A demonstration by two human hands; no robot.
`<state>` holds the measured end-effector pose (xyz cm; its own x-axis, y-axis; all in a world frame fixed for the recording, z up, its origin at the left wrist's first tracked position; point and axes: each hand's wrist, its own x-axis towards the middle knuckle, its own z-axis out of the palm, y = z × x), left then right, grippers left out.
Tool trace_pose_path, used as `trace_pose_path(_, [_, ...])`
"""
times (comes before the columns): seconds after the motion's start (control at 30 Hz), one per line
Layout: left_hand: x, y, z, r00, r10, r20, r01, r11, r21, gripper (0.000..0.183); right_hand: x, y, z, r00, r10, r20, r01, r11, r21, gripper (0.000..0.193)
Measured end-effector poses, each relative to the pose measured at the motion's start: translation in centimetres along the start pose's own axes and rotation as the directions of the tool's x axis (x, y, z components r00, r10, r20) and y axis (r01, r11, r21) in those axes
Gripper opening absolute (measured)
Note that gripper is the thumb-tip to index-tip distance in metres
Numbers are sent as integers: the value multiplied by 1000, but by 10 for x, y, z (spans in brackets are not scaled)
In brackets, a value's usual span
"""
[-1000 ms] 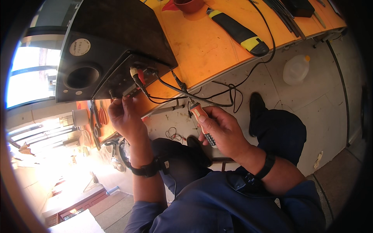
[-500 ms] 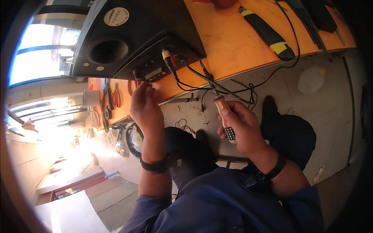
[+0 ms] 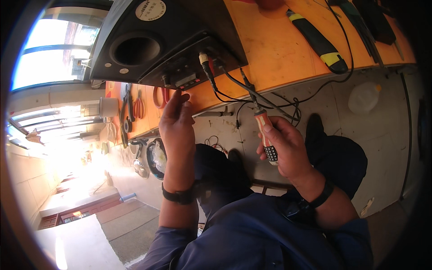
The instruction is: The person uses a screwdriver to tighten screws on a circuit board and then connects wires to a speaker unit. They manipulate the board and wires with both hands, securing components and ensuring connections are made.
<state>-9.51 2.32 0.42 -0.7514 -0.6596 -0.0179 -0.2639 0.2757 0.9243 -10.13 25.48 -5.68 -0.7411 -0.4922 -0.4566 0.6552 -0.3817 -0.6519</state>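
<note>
A black speaker (image 3: 180, 27) lies with its round port and back panel facing me. My left hand (image 3: 177, 126) is raised just below the panel's lower edge, fingers loosely extended, with no object visible in it. The fingertips are close to a row of sockets (image 3: 186, 82); whether they touch it is hard to tell. In my right hand (image 3: 288, 144) is a screwdriver (image 3: 267, 135) with an orange and black dotted handle, pointing up toward the speaker. Its shaft lines up with a dark slender piece beside the cables. A plug (image 3: 206, 65) with a pale end sits in the panel.
Black cables (image 3: 294, 104) hang over the edge of the orange table (image 3: 265, 54). A black and yellow utility knife (image 3: 317, 42) lies at right. Red-handled pliers (image 3: 138, 107) and other tools lie at left. Below are a plastic jug (image 3: 364, 98) and a dark basin (image 3: 156, 158).
My left hand has drawn slightly down from the panel and its fingers have straightened. The view has shifted a little; the right hand still grips the screwdriver in much the same pose.
</note>
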Motion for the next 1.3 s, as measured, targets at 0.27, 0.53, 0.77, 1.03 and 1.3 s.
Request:
trace_pose_path(0.27, [-2,5,1,999,-31,34,30,1000,5,46,1,2,-2,999,33,17,-34,999,16,33])
trace_pose_path(0.53, [-41,18,17,900,-86,428,80,996,31,24,1,3,-1,999,-16,31,17,999,-27,29])
trace_pose_path(0.77, [-62,23,62,887,-107,449,85,994,70,33,0,3,5,998,-62,8,62,998,12,30])
trace_pose_path(1.03, [-54,27,71,897,-181,403,133,981,144,26,2,8,3,993,-59,102,61,998,-15,30])
trace_pose_path(1.3, [-49,23,68,917,-179,357,157,984,90,24,5,4,9,994,-28,105,39,994,-99,29])
